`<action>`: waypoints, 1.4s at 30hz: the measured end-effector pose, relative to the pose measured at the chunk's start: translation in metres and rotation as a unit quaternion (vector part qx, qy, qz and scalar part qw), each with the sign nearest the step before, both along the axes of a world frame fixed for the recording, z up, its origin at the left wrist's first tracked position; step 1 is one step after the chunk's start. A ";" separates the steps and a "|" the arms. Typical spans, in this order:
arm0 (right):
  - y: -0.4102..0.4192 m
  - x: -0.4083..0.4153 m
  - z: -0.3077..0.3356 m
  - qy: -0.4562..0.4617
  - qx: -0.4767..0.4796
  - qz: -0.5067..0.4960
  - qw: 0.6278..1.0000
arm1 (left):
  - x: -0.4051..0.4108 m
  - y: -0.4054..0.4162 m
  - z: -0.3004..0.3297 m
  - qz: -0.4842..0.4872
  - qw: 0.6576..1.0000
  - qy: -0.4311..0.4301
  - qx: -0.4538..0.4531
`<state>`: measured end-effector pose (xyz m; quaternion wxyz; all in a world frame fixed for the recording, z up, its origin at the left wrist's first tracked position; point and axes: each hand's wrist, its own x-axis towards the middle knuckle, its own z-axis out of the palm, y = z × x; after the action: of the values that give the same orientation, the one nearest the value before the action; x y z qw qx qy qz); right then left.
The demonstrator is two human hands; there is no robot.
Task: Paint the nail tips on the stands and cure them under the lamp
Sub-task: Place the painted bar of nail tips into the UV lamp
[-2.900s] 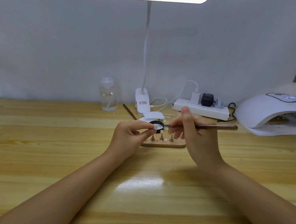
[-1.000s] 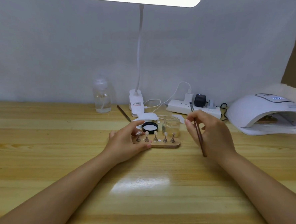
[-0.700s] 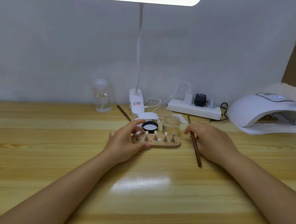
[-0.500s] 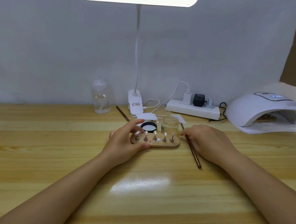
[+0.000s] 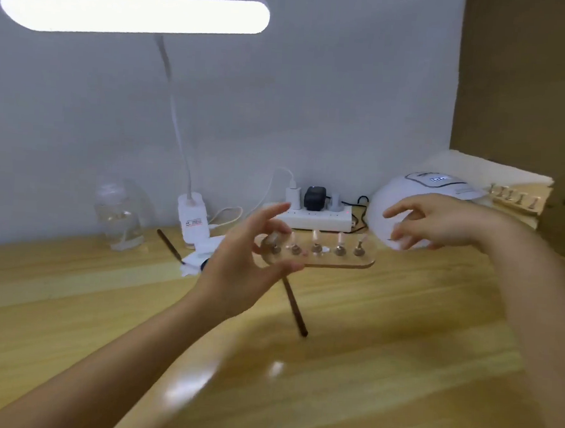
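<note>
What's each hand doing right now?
Left hand: holds the wooden stand by its left end.
Right hand: open, empty, by the curing lamp.

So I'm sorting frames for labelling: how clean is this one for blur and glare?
Head view: motion blur smears the left hand, right hand and wooden stand; the desk lamp is blown out white; its glare patches sit on the table near the front.

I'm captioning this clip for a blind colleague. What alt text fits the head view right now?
The left hand holds a wooden board of five nail-tip stands above the table, toward the white curing lamp. The right hand reaches there, empty; a brush lies below.
</note>
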<state>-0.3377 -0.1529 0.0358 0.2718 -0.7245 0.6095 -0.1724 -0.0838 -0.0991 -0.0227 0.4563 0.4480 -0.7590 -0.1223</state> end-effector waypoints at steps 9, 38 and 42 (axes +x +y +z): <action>-0.013 -0.125 -0.012 -0.137 -0.110 -0.397 0.901 | -0.179 -0.084 -0.027 -0.093 0.992 0.047 0.078; -0.127 -0.110 -0.051 0.232 -0.043 -0.150 0.960 | -0.162 -0.126 -0.053 -0.032 0.998 0.013 0.054; -0.128 -0.112 -0.054 0.088 0.027 -0.175 0.980 | -0.163 -0.126 -0.054 -0.036 0.998 0.015 0.054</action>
<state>-0.4492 -0.2812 -0.0184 0.2025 -0.6115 0.7527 -0.1359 -0.2466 -0.2255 -0.0764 0.4383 0.4427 -0.7599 -0.1858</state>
